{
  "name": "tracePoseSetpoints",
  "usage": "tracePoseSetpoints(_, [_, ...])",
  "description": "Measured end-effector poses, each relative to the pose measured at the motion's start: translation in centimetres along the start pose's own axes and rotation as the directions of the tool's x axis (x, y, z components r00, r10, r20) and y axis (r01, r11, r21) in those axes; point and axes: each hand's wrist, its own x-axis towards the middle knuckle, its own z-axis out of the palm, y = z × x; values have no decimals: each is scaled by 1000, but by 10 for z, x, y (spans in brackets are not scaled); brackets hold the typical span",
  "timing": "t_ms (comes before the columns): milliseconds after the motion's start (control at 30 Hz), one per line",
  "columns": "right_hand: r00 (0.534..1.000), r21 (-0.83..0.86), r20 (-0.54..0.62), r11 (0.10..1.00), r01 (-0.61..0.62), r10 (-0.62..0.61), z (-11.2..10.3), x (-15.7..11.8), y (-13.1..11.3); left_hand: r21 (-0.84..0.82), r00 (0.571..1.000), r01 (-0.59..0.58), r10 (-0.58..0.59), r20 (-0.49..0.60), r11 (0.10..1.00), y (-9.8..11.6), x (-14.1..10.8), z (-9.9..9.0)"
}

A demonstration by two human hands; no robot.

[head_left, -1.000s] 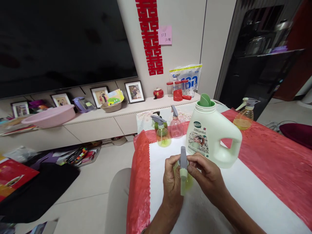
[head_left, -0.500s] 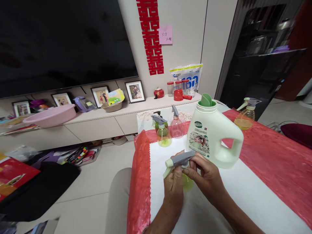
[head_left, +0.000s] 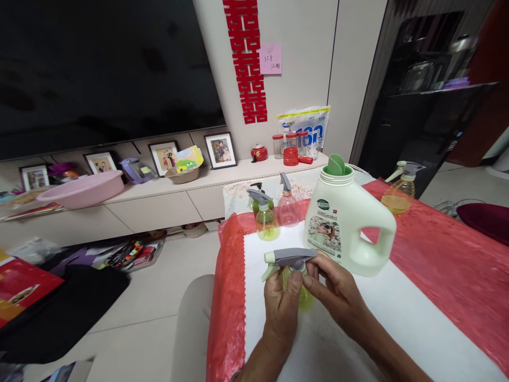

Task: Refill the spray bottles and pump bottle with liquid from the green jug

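A spray bottle with yellow-green liquid (head_left: 305, 300) and a grey spray head (head_left: 294, 257) stands between my hands over the white sheet (head_left: 330, 345). My left hand (head_left: 281, 305) is wrapped round its neck from the left, thumb in front. From the right, the fingers of my right hand (head_left: 336, 289) close on the collar just below the spray head. The nozzle points left. Behind my hands is a large pale green jug (head_left: 350, 223) with a green scoop or cap (head_left: 336, 164) in its mouth.
Further back stand a yellow spray bottle (head_left: 267, 223), a pink one (head_left: 288, 208) and a dark green bottle (head_left: 258, 204). An amber spray bottle (head_left: 398, 196) is on the red cover (head_left: 445, 249) at right. Photo frames and jars line the cabinet (head_left: 159, 196).
The spray head has turned a little, its nozzle swinging left and now sitting level. More of the bottle's neck shows between my hands, which hold nearly the same place.
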Motion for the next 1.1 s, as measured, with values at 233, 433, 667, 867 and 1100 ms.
tracePoseSetpoints(233, [1000, -19, -3, 1000, 12, -12, -1, 2, -1, 65, 998, 46, -44, -38, 997, -3, -4, -2])
tracePoseSetpoints(433, [994, -57, -78, 995, 77, -81, 5, -1, 4, -80, 996, 63, -68, -64, 995, -1, -6, 4])
tracePoseSetpoints(667, [989, -80, -103, 992, 100, -108, 9, -4, 4, -162, 998, 21, -30, -54, 987, -7, -5, 2])
tracePoseSetpoints(867, [998, -50, -44, 998, 38, -40, 3, -3, 3, -18, 997, -14, 13, -81, 1000, -5, -3, -1])
tracePoseSetpoints(1100, [994, -69, -86, 995, 67, -73, 5, 0, 2, 20, 997, 19, -18, -71, 1000, -3, -4, 0])
